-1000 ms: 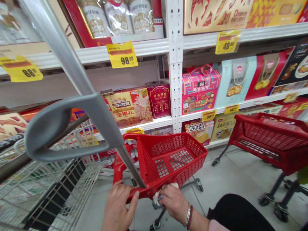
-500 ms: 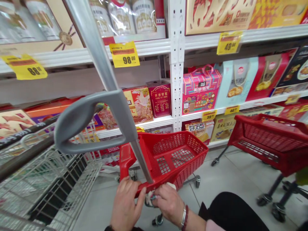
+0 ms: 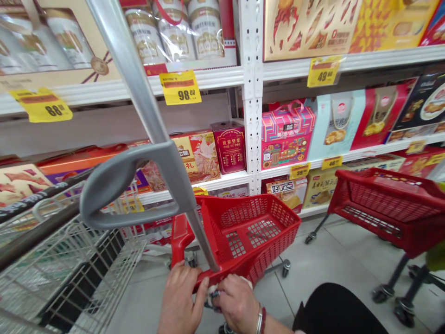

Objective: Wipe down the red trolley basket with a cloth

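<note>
A red plastic basket trolley (image 3: 250, 236) stands right in front of me, its mesh walls tilted toward the shelves. My left hand (image 3: 181, 297) grips the trolley's red rim near its handle (image 3: 181, 241). My right hand (image 3: 236, 301) pinches a crumpled white cloth (image 3: 212, 295) against the same rim, and a bit of the cloth shows beside the fingers. A grey-handled metal pole (image 3: 139, 79) slants across the view above both hands.
A wire shopping cart (image 3: 69, 264) fills the lower left. A second red trolley (image 3: 389, 208) stands on the right. White shelves (image 3: 250, 185) hold gift boxes with yellow price tags. Grey tile floor (image 3: 306, 260) lies below, and a dark-clothed leg (image 3: 337, 311) shows at the bottom right.
My hands have drawn closer together along the rim, with the cloth between them. The view has shifted slightly, so the grey handle sits further right than a second ago.
</note>
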Motion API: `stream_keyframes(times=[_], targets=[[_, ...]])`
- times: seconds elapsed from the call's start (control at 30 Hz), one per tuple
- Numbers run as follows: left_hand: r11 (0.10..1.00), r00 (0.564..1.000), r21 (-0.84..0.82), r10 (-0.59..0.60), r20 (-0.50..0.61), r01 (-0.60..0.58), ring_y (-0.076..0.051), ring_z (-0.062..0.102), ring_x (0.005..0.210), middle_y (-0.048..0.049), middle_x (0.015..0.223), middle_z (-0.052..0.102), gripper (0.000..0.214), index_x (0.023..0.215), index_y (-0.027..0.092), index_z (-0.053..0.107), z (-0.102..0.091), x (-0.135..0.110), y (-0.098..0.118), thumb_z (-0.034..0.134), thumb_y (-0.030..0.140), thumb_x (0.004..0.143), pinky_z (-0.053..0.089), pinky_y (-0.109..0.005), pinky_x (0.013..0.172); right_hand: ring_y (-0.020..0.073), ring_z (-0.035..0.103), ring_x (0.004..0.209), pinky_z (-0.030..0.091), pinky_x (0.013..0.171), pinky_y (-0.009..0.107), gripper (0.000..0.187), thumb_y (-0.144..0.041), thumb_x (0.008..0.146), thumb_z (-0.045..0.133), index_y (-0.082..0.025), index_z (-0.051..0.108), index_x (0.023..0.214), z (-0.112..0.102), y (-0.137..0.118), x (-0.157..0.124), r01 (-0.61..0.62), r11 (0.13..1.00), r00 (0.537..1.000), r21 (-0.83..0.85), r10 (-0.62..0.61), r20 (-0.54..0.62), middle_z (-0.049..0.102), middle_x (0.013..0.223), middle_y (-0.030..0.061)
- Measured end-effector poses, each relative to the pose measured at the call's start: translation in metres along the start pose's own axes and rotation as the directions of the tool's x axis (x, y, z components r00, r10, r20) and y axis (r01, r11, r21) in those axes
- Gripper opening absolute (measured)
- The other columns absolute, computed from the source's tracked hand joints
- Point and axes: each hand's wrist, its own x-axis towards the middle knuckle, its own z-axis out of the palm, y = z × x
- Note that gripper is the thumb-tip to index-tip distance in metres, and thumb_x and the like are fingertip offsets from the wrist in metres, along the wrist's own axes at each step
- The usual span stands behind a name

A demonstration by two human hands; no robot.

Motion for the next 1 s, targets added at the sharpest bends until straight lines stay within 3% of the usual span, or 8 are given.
stream_keyframes(times=[0.1, 0.2, 0.37, 0.47, 0.63, 0.83, 1.0], targets=[[1.000, 1.000, -0.011, 0.024, 0.009, -0.024, -0.024, 0.058, 0.084, 0.0005, 0.084, 0.058, 0.012, 0.097, 0.025, 0.056, 0.003, 0.002, 0.004, 0.049, 0.031, 0.105, 0.041, -0.047, 0.097, 0.0186, 0.049, 0.068, 0.029, 0.061, 0.033, 0.019, -0.018, 0.100, 0.047, -0.023, 0.061, 0.087, -0.003, -0.002, 0.002, 0.040, 0.999, 0.999, -0.034, -0.040, 0.004, 0.058, 0.078, 0.0024], [0.999, 0.999, -0.011, 0.048, 0.007, -0.048, -0.024, 0.058, 0.083, 0.0007, 0.084, 0.059, 0.012, 0.099, 0.026, 0.057, 0.001, 0.004, 0.001, 0.049, 0.032, 0.105, 0.042, -0.045, 0.097, 0.0183, 0.051, 0.070, 0.030, 0.062, 0.033, 0.018, -0.016, 0.099, 0.047, -0.023, 0.061, 0.090, -0.015, 0.011, -0.004, 0.073, 0.997, 0.997, -0.005, -0.073, 0.025, 0.061, 0.081, 0.0018], [0.999, 0.999, -0.006, 0.042, -0.006, -0.042, -0.024, 0.058, 0.084, 0.0008, 0.085, 0.061, 0.015, 0.098, 0.027, 0.058, -0.008, 0.002, -0.012, 0.049, 0.036, 0.105, 0.042, -0.043, 0.094, 0.0175, 0.054, 0.076, 0.037, 0.066, 0.031, 0.022, -0.009, 0.094, 0.044, -0.023, 0.058, 0.085, -0.025, 0.046, -0.020, -0.054, 0.991, 0.998, 0.125, 0.058, -0.028, 0.063, 0.086, 0.0024], [0.999, 0.999, -0.004, 0.037, -0.012, -0.037, -0.024, 0.058, 0.083, 0.0013, 0.085, 0.061, 0.016, 0.097, 0.027, 0.058, -0.010, 0.000, -0.014, 0.049, 0.038, 0.105, 0.041, -0.042, 0.092, 0.0175, 0.053, 0.074, 0.038, 0.065, 0.029, 0.025, -0.005, 0.092, 0.041, -0.022, 0.057, 0.082, -0.021, 0.052, -0.022, -0.122, 0.986, 0.987, 0.113, 0.133, -0.093, 0.058, 0.081, 0.0027], [1.000, 1.000, -0.007, 0.022, -0.015, -0.022, -0.024, 0.058, 0.084, 0.0013, 0.085, 0.060, 0.014, 0.101, 0.027, 0.058, -0.005, -0.005, -0.010, 0.049, 0.036, 0.105, 0.038, -0.044, 0.099, 0.0171, 0.051, 0.070, 0.035, 0.063, 0.030, 0.023, -0.006, 0.092, 0.047, -0.022, 0.058, 0.080, -0.030, 0.028, -0.007, -0.140, 0.990, 0.980, 0.032, 0.143, -0.135, 0.053, 0.077, 0.0012], [1.000, 1.000, -0.003, 0.029, 0.007, -0.029, -0.025, 0.058, 0.085, 0.0007, 0.086, 0.060, 0.013, 0.101, 0.027, 0.058, -0.004, -0.009, -0.011, 0.049, 0.036, 0.105, 0.041, -0.045, 0.098, 0.0184, 0.057, 0.075, 0.043, 0.066, 0.031, 0.028, -0.003, 0.090, 0.050, -0.025, 0.066, 0.094, -0.062, 0.002, 0.020, -0.112, 0.982, 0.976, 0.154, 0.138, -0.171, 0.061, 0.089, 0.0040], [0.999, 0.999, 0.008, 0.043, 0.020, -0.043, -0.024, 0.060, 0.085, 0.0011, 0.086, 0.060, 0.012, 0.104, 0.027, 0.058, 0.002, -0.011, -0.008, 0.052, 0.036, 0.104, 0.041, -0.046, 0.100, 0.0282, 0.061, 0.099, 0.054, 0.083, 0.041, 0.046, -0.011, 0.085, 0.058, -0.021, 0.060, 0.130, -0.053, -0.009, 0.032, -0.228, 0.966, 0.970, 0.124, 0.236, -0.060, 0.064, 0.116, 0.0136]])
